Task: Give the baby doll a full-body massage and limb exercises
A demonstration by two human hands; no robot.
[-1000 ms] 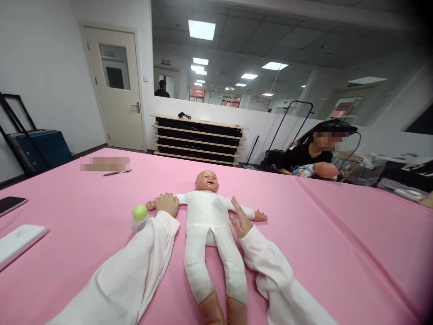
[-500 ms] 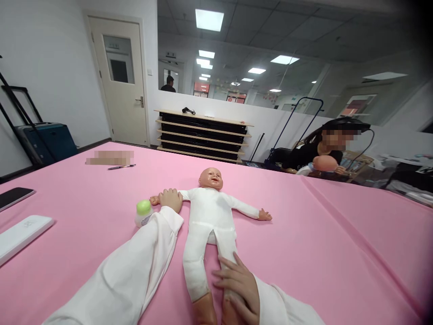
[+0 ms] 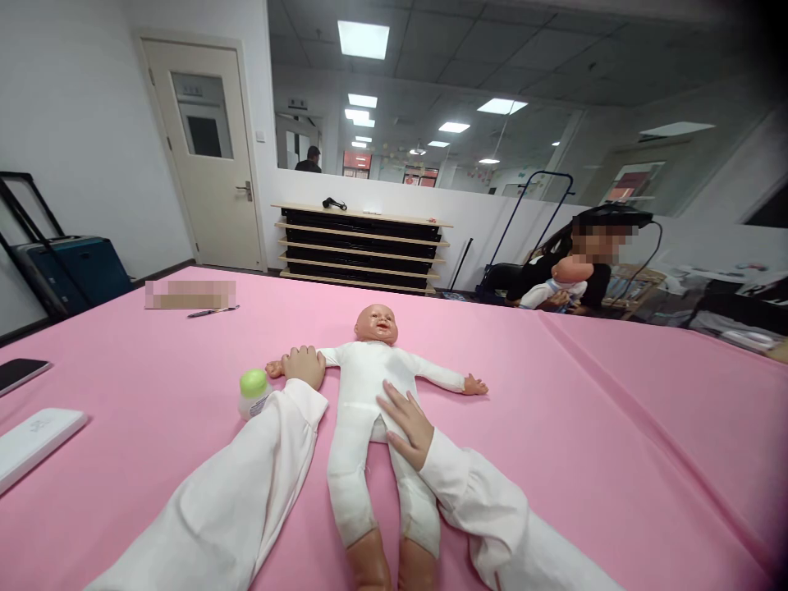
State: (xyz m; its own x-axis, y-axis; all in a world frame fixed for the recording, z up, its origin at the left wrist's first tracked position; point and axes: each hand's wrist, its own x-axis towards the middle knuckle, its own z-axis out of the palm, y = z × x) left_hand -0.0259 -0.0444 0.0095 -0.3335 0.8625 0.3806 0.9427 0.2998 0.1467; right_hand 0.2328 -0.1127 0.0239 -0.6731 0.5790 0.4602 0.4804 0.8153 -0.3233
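A baby doll with a white cloth body lies face up on the pink sheet, arms spread and legs toward me. My left hand is closed over the doll's forearm on the left, leaving the doll's small hand showing beyond it. My right hand rests on the lower belly and hip of the doll, fingers spread and fairly flat. Close to my left wrist stands a small whitish jar with a green lid.
At the left edge lie a white power bank and a dark phone. A pen sits farther back near a blurred-out patch. Beyond the pink table, a person at the right holds another doll.
My right hand has moved up from the doll's lower leg to its hip and belly. My left hand stays on the doll's arm. The view has shifted slightly.
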